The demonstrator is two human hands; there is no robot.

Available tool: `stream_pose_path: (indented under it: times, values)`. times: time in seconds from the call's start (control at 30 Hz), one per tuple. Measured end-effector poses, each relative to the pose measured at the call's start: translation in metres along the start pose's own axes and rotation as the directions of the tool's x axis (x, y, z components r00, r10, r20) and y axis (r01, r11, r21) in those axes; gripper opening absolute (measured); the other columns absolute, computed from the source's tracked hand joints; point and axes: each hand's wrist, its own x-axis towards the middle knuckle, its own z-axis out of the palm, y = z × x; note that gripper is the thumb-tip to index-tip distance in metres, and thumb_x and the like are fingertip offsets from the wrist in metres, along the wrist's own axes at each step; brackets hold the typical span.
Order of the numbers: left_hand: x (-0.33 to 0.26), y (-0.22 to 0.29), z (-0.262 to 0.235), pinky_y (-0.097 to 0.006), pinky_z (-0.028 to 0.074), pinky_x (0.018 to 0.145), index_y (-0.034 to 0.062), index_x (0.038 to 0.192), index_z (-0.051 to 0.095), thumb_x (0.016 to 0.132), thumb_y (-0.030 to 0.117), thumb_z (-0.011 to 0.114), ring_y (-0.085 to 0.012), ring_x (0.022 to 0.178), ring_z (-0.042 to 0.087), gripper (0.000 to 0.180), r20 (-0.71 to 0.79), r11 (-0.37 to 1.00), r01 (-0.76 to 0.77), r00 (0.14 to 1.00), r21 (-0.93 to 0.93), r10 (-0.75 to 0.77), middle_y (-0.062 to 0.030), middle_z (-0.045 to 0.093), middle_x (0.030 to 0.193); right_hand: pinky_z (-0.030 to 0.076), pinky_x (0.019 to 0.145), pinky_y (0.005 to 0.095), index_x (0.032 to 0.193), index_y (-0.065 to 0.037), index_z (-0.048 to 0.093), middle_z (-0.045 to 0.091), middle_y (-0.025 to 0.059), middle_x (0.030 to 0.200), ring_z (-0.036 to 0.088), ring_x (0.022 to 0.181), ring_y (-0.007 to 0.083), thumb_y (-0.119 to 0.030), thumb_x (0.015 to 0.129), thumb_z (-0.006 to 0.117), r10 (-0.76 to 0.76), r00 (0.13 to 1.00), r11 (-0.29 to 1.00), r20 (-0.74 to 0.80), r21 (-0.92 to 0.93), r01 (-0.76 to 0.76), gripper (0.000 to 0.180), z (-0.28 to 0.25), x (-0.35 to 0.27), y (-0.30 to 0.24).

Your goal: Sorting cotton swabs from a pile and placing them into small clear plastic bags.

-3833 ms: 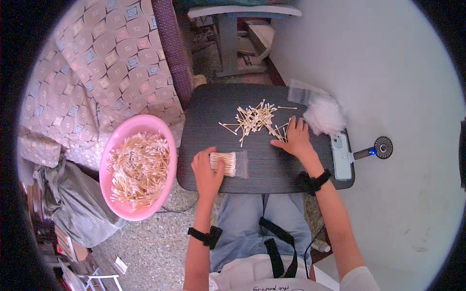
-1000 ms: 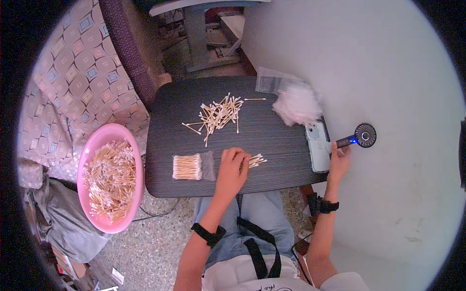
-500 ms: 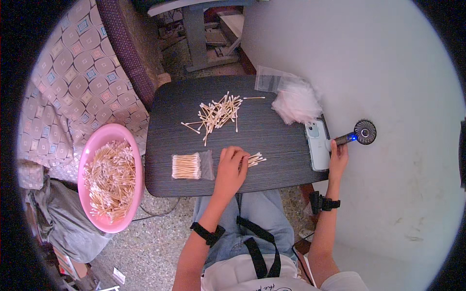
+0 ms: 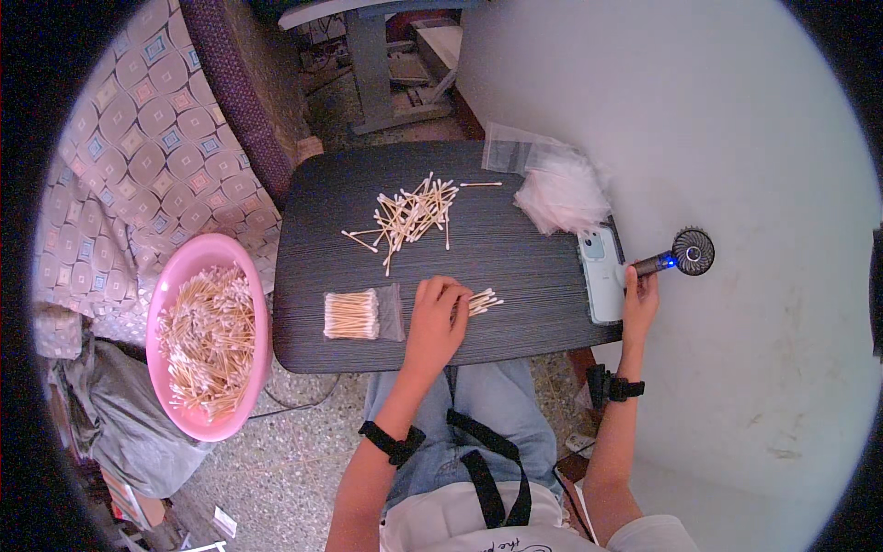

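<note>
My left hand (image 4: 436,318) is on the dark table, its fingers curled around one end of a small bunch of cotton swabs (image 4: 484,302). The swabs' white tips stick out to the right of the hand, and their other ends are hidden. At the table's right edge my right hand (image 4: 642,302) grips the handle of a small black handheld fan (image 4: 692,251) with a blue light. Left of my left hand lies a clear bag of neatly lined-up cotton swabs (image 4: 351,316). Farther back is a loose heap of cotton swabs (image 4: 416,216).
A pale phone (image 4: 602,285) lies beside my right hand. Clear plastic bags (image 4: 561,193) are piled at the table's far right corner. A pink tub (image 4: 154,322) full of cotton swabs stands left of the table (image 4: 322,202). A pale wall (image 4: 763,368) rises on the right.
</note>
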Motion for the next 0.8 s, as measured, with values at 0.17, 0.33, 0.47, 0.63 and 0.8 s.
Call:
stream_pose_path:
  times: [0.17, 0.33, 0.47, 0.63, 0.8]
  values:
    - [0.000, -0.001, 0.000, -0.038, 0.043, 0.080, 0.0005, 0.087, 0.061, 0.082, 0.004, 0.057, -0.0303, 0.090, 0.050, 0.008, 0.000, 1.000, -0.003, 1.000, 0.005, 0.003, -0.0125, 0.055, 0.093, 0.044, 0.086, 0.0275, 0.112, 0.005, 0.054, 0.062, 0.0096, 0.102, 0.058, 0.095, 0.0149, -0.020, 0.092, 0.059, 0.026, 0.999, 0.999, 0.042, -0.046, -0.024, 0.033, -0.003, 0.001, 0.000]
    - [0.000, 0.000, 0.000, -0.038, 0.043, 0.080, 0.0008, 0.087, 0.062, 0.082, 0.004, 0.057, -0.0302, 0.090, 0.050, 0.007, 0.004, 1.000, 0.006, 1.000, 0.006, -0.006, -0.0124, 0.055, 0.093, 0.043, 0.089, 0.0274, 0.117, 0.007, 0.052, 0.061, 0.0106, 0.105, 0.058, 0.099, 0.0156, -0.021, 0.093, 0.058, 0.063, 0.995, 0.994, 0.072, -0.099, -0.056, 0.037, -0.006, 0.002, 0.004]
    - [0.000, 0.000, -0.001, -0.038, 0.043, 0.080, 0.0007, 0.087, 0.062, 0.083, 0.004, 0.057, -0.0302, 0.091, 0.050, 0.007, 0.005, 1.000, 0.006, 1.000, 0.012, -0.006, -0.0123, 0.055, 0.094, 0.043, 0.088, 0.0273, 0.115, 0.007, 0.052, 0.061, 0.0105, 0.104, 0.058, 0.098, 0.0153, -0.020, 0.093, 0.058, 0.076, 0.995, 0.992, 0.068, -0.105, -0.069, 0.036, -0.004, 0.001, 0.002]
    - [0.001, 0.000, 0.000, -0.038, 0.043, 0.080, 0.0002, 0.087, 0.062, 0.082, 0.004, 0.057, -0.0301, 0.090, 0.050, 0.008, 0.011, 1.000, 0.005, 1.000, 0.009, -0.005, -0.0121, 0.055, 0.093, 0.040, 0.064, 0.0247, 0.097, 0.000, 0.058, 0.056, 0.0003, 0.076, 0.047, 0.069, 0.0094, -0.027, 0.088, 0.064, -0.034, 0.999, 0.992, -0.022, -0.119, 0.031, 0.028, -0.001, 0.002, 0.010]
    - [0.000, 0.000, -0.001, -0.038, 0.043, 0.079, -0.0006, 0.087, 0.061, 0.082, 0.003, 0.057, -0.0302, 0.090, 0.051, 0.008, 0.007, 1.000, 0.003, 1.000, 0.011, -0.003, -0.0128, 0.055, 0.092, 0.037, 0.059, 0.0237, 0.099, 0.000, 0.059, 0.053, -0.0009, 0.071, 0.043, 0.063, 0.0085, -0.032, 0.084, 0.068, 0.046, 0.994, 0.973, -0.099, -0.221, -0.067, 0.036, -0.002, -0.001, 0.003]
